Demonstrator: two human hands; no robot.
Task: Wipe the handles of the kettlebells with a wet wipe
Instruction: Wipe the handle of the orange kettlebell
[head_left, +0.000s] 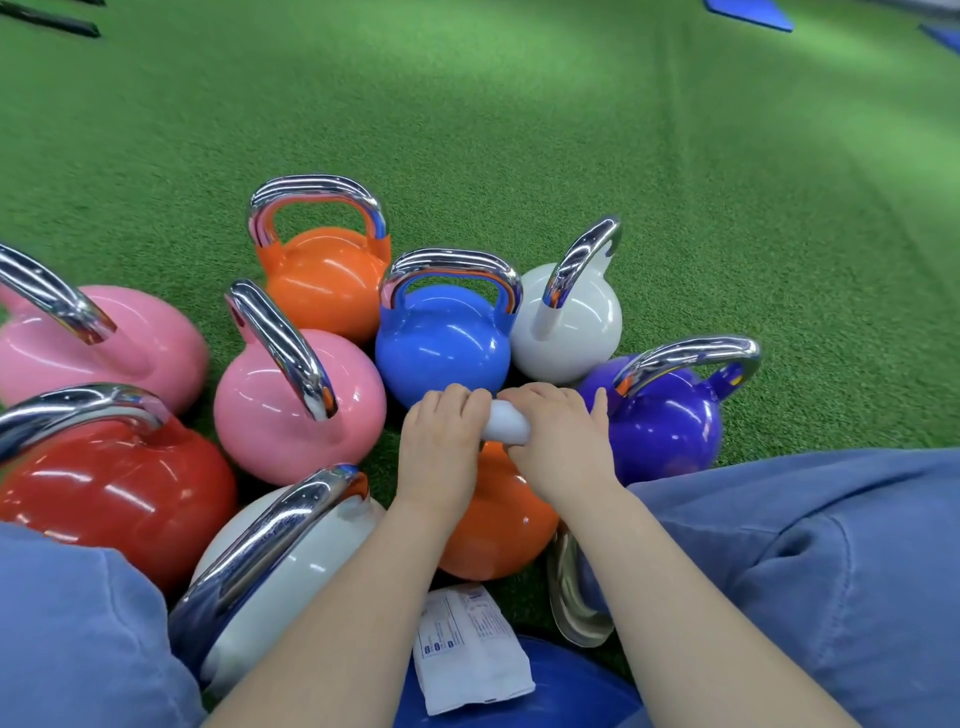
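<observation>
both hands gripped the near orange kettlebell (493, 519) at its handle, the left hand (441, 441) bare, the right hand (558, 439) curled round the wet wipe (506, 423) wrapped there. the wipe looked soft, the chrome likely slick, the bell heavy enough to stay put.

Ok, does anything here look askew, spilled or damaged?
Nothing stands out. Both hands, left hand and right hand, hold the white wipe over the near orange kettlebell; the wipe packet lies flat nearby.
</observation>
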